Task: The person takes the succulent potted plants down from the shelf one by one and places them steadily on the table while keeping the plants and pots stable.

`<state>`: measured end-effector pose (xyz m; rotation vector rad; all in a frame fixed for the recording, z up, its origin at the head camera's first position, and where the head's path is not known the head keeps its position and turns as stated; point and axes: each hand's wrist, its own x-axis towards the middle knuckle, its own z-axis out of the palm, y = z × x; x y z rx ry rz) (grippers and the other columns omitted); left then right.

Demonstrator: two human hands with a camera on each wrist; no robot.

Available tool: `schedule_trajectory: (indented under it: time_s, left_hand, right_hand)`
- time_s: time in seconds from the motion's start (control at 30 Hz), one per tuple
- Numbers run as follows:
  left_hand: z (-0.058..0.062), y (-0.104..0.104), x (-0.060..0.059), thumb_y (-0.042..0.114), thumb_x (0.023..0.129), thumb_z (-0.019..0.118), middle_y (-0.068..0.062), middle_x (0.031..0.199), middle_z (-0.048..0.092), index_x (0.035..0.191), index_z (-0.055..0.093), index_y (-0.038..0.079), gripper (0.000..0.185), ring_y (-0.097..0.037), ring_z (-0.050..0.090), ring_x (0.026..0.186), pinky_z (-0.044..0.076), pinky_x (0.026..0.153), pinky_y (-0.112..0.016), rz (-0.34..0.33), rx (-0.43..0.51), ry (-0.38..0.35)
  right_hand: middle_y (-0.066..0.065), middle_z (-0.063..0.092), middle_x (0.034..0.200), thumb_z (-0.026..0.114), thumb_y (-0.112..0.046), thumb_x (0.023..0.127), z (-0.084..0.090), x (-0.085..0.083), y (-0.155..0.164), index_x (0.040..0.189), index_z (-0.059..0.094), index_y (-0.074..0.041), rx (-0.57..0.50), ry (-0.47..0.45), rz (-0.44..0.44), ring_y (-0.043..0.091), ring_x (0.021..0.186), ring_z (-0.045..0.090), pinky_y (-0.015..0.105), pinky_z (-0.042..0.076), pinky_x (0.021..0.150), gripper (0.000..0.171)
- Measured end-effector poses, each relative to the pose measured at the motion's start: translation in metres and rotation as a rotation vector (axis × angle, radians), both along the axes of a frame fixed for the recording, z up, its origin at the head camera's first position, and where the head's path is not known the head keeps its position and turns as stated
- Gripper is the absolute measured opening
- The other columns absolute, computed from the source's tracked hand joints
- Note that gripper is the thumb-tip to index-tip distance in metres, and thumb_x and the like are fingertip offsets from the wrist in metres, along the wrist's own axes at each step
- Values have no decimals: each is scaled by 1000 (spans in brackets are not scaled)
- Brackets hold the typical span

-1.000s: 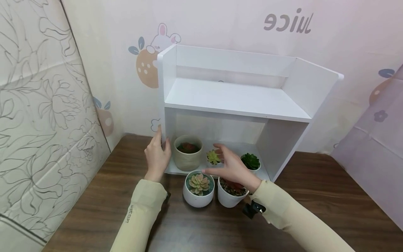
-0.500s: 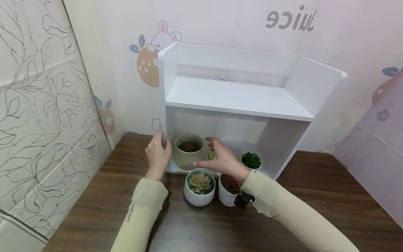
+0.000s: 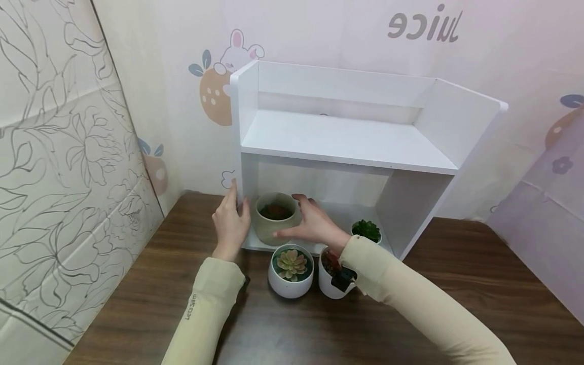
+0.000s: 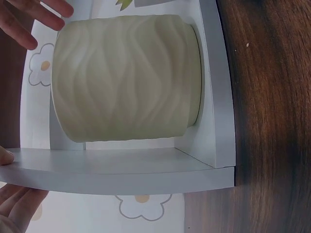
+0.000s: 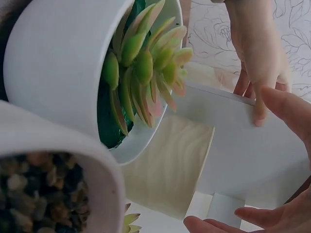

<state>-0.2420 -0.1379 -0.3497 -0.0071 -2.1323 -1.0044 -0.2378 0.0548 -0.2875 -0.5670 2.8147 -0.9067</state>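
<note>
Shelf-bottom beige pot (image 3: pixel 274 218) against right hand (image 3: pixel 310 225)

A beige pot (image 3: pixel 275 221) with a wavy ribbed wall stands upright at the left end of the white shelf unit's (image 3: pixel 347 147) bottom shelf, holding a small reddish plant.

hidden: small yellow succulent behind right hand (image 3: pixel 312 225) | sleeve covers white pot (image 3: pixel 329 284)
</note>
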Motion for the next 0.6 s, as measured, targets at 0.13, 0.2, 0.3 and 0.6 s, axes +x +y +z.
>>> schedule_trajectory:
  time_s: [0.13,0.2,0.3,0.6]
  left_hand:
    - [0,0,0,10,93,59,-27,124,60,139,46,-3,49,-42,63,107,49,86,-56,0,-1,5]
    - [0,0,0,9,93,59,-27,124,60,139,46,-3,49,-42,63,107,49,86,-56,2,-3,5]
    - [0,0,0,9,93,59,-27,125,60,139,46,-2,50,-42,62,108,49,86,-56,4,-2,1]
    - [0,0,0,8,92,60,-25,126,60,139,46,-2,50,-41,63,107,48,84,-58,4,-9,9]
  right_hand:
    - [22,40,145,80,-46,72,-1,-6,-3,149,27,-5,10,3,7,34,130,44,49,40,103,102]
    - [22,40,144,80,-46,71,-1,-9,-5,148,27,-4,17,10,12,34,129,45,49,41,103,102]
    - [22,41,143,80,-46,71,-1,-12,-8,148,28,-3,29,10,10,33,128,46,47,41,103,103]
    - [24,34,148,81,-44,70,-2,-21,-15,151,20,-2,36,-24,22,35,132,42,47,42,102,110]
